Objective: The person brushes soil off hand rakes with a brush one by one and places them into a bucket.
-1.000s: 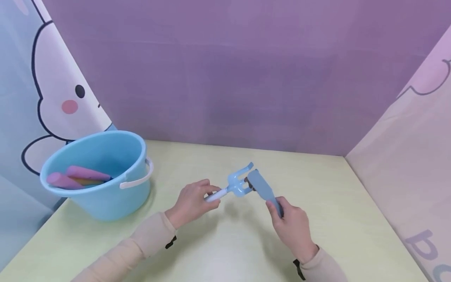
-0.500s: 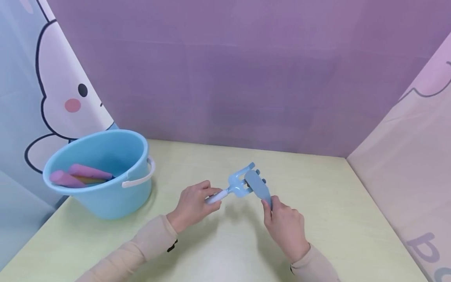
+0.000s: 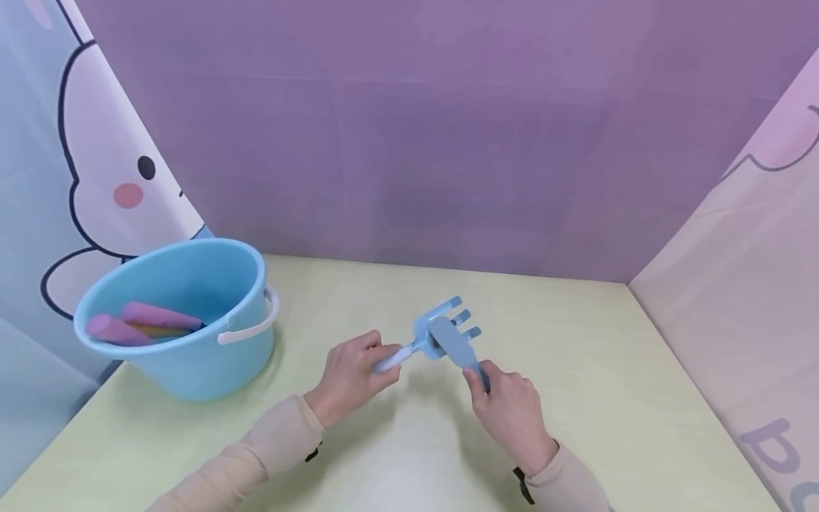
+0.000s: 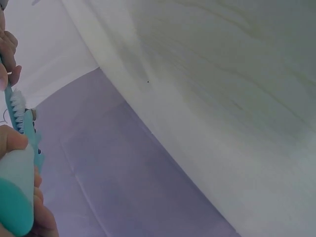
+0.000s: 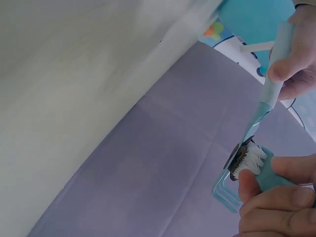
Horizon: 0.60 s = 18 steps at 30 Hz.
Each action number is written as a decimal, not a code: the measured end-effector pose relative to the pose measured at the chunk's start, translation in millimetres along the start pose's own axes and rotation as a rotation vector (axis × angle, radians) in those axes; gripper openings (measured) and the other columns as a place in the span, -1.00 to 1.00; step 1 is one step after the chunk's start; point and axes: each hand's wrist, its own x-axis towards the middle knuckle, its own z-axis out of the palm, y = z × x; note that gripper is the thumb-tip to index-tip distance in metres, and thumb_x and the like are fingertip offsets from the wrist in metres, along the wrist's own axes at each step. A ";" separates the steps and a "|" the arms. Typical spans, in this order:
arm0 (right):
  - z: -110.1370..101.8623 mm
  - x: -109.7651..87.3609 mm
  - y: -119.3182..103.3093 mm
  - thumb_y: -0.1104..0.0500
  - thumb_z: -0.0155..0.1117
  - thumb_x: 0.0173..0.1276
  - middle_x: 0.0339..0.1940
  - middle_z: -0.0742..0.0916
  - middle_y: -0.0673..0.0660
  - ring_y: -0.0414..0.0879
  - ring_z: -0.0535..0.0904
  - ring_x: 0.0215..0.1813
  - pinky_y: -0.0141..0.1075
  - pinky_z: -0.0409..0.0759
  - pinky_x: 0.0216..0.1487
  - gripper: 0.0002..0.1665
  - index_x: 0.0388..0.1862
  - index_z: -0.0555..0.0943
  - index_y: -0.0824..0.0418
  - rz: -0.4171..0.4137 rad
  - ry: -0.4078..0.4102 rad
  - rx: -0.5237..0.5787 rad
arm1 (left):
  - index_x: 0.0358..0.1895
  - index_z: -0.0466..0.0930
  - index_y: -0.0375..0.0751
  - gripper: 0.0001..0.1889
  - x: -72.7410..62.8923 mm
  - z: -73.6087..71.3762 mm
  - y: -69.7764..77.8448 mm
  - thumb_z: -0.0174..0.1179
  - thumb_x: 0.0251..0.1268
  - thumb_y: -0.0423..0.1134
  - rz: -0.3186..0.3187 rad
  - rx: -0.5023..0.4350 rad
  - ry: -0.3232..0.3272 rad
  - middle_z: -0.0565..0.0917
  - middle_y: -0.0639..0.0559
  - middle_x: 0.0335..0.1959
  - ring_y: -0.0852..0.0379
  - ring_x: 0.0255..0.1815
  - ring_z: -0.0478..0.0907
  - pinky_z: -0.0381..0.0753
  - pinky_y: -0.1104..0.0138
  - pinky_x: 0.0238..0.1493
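Note:
In the head view my left hand (image 3: 354,373) grips the white handle of a small light-blue hand rake (image 3: 420,331), its tines pointing right. My right hand (image 3: 512,412) holds a flat blue scrub brush (image 3: 453,343) by its handle, with the brush head over the base of the tines. White bristles (image 5: 253,159) press against the rake in the right wrist view, with a dark brown patch of what looks like dirt (image 5: 237,155) beside them. Both tools are held above the table. The left wrist view shows the brush (image 4: 11,103) from the side, bristles towards the rake.
A light-blue bucket (image 3: 207,370) with a white handle (image 3: 248,332) stands at the left of the pale table (image 3: 614,370). Inside lie pink-handled pieces (image 3: 160,315). A purple backdrop (image 3: 448,142) rises behind, with printed cloth panels on both sides.
My right hand has moved the brush left along the rake, from the tine ends to the base, uncovering the tine tips. The left hand and rake stay nearly still.

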 end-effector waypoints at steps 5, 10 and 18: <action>0.2 0.0 -0.4 0.10 0.17 0.29 -0.84 0.27 -0.13 -0.34 0.06 -0.78 -0.47 0.08 -0.75 -0.77 -0.48 0.56 0.22 0.038 -0.069 0.103 | -0.37 0.73 -0.01 -0.78 -3.0 -1.0 0.4 0.32 -0.21 -0.31 -0.016 0.005 -0.007 0.36 0.22 -0.64 0.38 -0.71 0.23 0.18 0.61 -0.69; -3.2 1.9 3.7 0.09 0.11 0.35 -0.80 0.32 -0.09 -0.33 0.10 -0.76 -0.47 0.13 -0.72 -0.75 -0.37 0.60 0.25 0.192 -0.229 0.321 | -0.36 0.74 0.01 -0.79 -5.0 -2.5 0.3 0.32 -0.20 -0.29 -0.038 0.023 -0.049 0.36 0.24 -0.63 0.38 -0.70 0.22 0.19 0.60 -0.68; -9.9 6.4 11.4 0.12 0.11 0.34 -0.79 0.33 -0.08 -0.33 0.12 -0.77 -0.45 0.13 -0.73 -0.76 -0.43 0.54 0.26 0.070 0.017 0.263 | -0.31 0.74 -0.01 -0.78 0.1 -3.8 0.8 0.32 -0.15 -0.25 -0.105 0.011 -0.096 0.34 0.25 -0.64 0.39 -0.71 0.19 0.19 0.59 -0.68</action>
